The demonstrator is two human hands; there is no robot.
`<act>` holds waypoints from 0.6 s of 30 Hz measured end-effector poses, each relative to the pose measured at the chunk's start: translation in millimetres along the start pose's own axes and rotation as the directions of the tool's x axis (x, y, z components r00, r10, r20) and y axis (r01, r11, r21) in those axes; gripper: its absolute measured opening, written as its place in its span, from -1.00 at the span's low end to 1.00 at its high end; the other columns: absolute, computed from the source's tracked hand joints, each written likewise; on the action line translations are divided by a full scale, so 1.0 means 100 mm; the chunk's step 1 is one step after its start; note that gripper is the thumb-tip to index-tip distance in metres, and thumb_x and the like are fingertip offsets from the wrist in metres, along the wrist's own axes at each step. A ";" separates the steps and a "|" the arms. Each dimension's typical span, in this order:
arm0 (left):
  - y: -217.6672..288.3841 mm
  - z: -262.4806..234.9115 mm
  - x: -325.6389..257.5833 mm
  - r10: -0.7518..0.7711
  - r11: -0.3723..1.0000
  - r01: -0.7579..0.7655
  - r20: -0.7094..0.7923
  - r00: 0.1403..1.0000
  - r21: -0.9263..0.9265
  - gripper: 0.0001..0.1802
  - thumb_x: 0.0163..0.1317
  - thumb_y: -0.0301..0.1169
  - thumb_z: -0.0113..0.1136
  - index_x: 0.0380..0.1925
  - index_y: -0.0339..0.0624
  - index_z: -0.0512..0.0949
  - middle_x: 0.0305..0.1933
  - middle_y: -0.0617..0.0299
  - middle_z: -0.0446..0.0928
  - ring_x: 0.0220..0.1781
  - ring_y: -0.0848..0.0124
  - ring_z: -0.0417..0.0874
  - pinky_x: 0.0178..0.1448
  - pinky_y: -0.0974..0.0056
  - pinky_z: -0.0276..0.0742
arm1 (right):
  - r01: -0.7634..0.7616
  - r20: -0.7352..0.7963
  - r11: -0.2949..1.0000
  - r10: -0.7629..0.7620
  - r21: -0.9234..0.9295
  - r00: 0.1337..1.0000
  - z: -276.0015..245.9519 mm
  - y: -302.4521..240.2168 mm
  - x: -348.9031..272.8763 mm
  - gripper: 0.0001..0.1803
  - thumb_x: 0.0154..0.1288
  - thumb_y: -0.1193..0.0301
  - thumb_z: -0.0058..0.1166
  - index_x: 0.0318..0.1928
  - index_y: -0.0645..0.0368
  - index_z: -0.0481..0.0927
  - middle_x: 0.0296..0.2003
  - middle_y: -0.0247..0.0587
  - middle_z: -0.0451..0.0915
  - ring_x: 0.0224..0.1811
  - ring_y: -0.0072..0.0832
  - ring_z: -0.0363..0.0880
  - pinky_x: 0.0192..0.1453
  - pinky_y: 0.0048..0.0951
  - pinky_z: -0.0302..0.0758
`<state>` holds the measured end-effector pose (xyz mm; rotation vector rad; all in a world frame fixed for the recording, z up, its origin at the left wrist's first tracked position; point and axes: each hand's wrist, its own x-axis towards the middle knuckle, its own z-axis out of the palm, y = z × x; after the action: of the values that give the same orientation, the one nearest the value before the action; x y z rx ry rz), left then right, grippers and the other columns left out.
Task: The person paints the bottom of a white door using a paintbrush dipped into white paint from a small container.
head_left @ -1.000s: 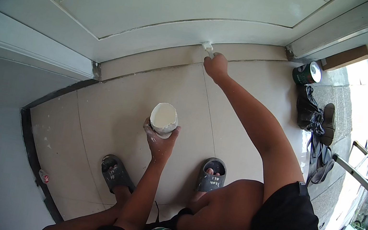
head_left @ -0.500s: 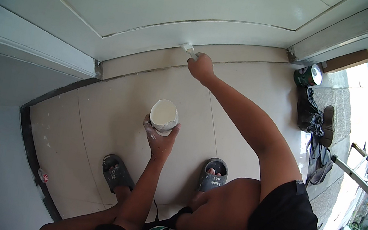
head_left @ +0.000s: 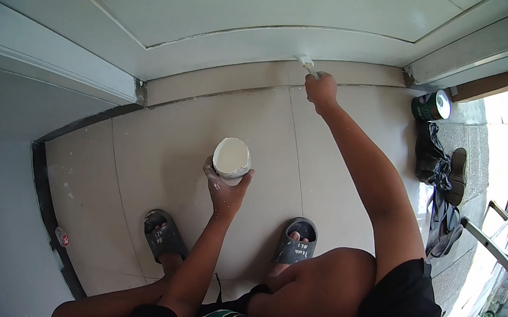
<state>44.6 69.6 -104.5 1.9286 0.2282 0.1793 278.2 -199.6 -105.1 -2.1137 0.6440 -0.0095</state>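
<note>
My right hand [head_left: 321, 92] is closed around the handle of a paintbrush [head_left: 307, 64]. The brush's pale bristles touch the bottom edge of a white panelled door [head_left: 240, 39], right of its middle. In my left hand [head_left: 225, 192] I hold a paint cup [head_left: 232, 157] with a crusted, uneven rim, above the tiled floor. White paint shows inside the cup. Pale smears mark the fingers of my left hand. The lower part of the cup is partly hidden by my hand.
Right of the door stand a dark green can [head_left: 431, 105], a black plastic bag [head_left: 431, 154] and several shoes [head_left: 456, 176]. A metal ladder-like frame [head_left: 502, 251] is farther right. A small crumpled wrapper [head_left: 61, 236] lies by the left wall. My feet are in grey slides [head_left: 294, 249].
My right hand and the paintbrush have moved to the right along the door's bottom edge. My left hand still holds the cup in nearly the same place; the view has shifted slightly.
</note>
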 end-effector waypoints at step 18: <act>-0.20 -0.13 -0.13 -0.029 0.999 0.026 0.096 0.995 0.035 0.07 0.00 -0.36 0.64 0.35 -0.34 0.05 0.29 -0.19 0.36 0.30 0.00 0.52 0.38 -0.04 0.48 | 0.186 0.156 0.981 -0.177 -0.048 0.972 0.90 -0.71 -0.78 -0.71 0.21 0.39 0.10 -0.23 0.44 0.59 -0.26 0.41 0.66 -0.10 0.28 0.67 0.02 0.07 0.60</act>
<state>27.3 85.0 -118.3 1.9606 0.1944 0.0647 264.1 -62.7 -86.6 -2.2021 0.3636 0.0698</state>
